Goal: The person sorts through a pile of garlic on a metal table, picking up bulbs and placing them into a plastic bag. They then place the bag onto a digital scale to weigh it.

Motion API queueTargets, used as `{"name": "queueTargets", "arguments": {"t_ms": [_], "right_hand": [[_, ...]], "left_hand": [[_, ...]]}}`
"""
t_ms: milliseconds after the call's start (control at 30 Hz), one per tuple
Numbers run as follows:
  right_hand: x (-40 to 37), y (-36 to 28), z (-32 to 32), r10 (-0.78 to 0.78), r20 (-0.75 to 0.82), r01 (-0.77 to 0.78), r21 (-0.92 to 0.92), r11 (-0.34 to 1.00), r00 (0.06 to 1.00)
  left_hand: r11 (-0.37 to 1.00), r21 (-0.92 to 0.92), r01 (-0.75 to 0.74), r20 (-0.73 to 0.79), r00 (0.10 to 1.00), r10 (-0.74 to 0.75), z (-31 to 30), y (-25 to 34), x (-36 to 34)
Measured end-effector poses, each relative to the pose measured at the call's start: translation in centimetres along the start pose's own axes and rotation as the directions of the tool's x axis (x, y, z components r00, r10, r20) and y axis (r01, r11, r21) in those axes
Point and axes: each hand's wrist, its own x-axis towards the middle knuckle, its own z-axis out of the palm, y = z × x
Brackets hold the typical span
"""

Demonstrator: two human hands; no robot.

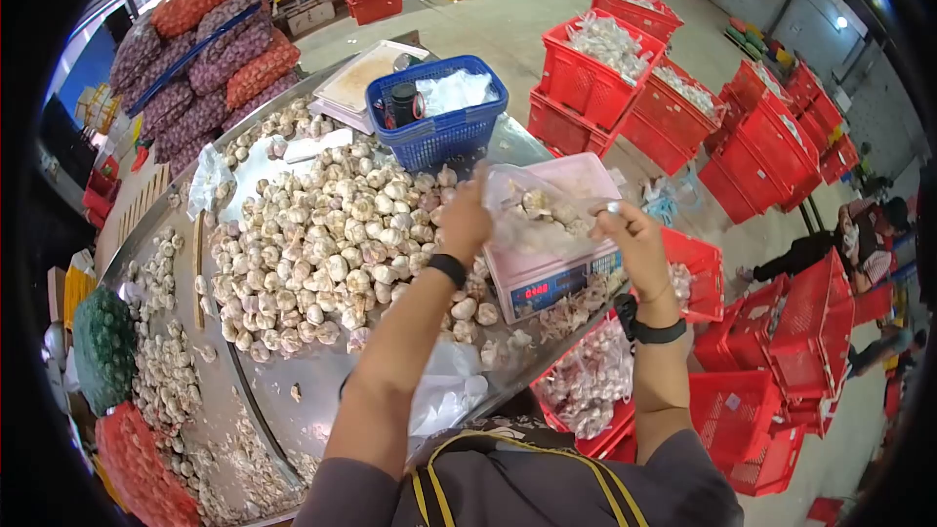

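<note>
A clear plastic bag (527, 239) with garlic bulbs in it is over the pink weighing scale (574, 172). My right hand (630, 239) pinches the bag's right edge between thumb and fingers. At its left edge my left hand (466, 220), slightly blurred, is closed on the plastic. Red digits glow on the scale's display (537, 290). A large heap of garlic bulbs (332, 224) spreads over the metal table to the left of my left hand. More plastic bags (444, 385) lie by the table's front edge, partly behind my left forearm.
A blue basket (439, 132) holding a dark container and white plastic stands behind the scale. Bagged garlic fills a red crate (590, 381) below the table's right edge. Stacked red crates (761, 151) line the right, where another person (869, 234) sits. Net sacks (195, 59) are piled back left.
</note>
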Motion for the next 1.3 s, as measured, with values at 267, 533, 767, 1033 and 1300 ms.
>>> {"name": "queueTargets", "arguments": {"t_ms": [267, 533, 767, 1033, 1300], "right_hand": [[-2.1, 0.3, -2.7, 0.091, -0.130, -0.075, 0.124, 0.989, 0.987], [-2.8, -8.3, 5.6, -0.085, 0.260, -0.025, 0.393, 0.919, 0.962], [-9.3, -3.3, 22.9, -0.078, 0.714, -0.363, 0.443, 0.820, 0.696], [-15.9, 2.8, 33.9, 0.053, 0.945, -0.531, 0.133, 0.837, 0.321], [-17.4, 8.6, 35.5, 0.504, 0.805, -0.923, 0.384, -0.043, 0.311]], "left_hand": [[0.802, -0.595, 0.051, -0.124, 0.980, -0.155, -4.9, -5.9, 1.5], [0.271, -0.960, -0.073, 0.000, 0.966, 0.259, -21.1, 4.3, -10.2], [0.898, -0.393, -0.200, 0.102, 0.961, 0.258, -21.8, -0.2, -21.9], [0.866, -0.401, 0.299, 0.614, 0.789, 0.012, -25.1, -13.0, -32.2], [0.731, -0.425, 0.534, 0.434, 0.829, -0.353, -25.8, -19.8, -40.4]]}}
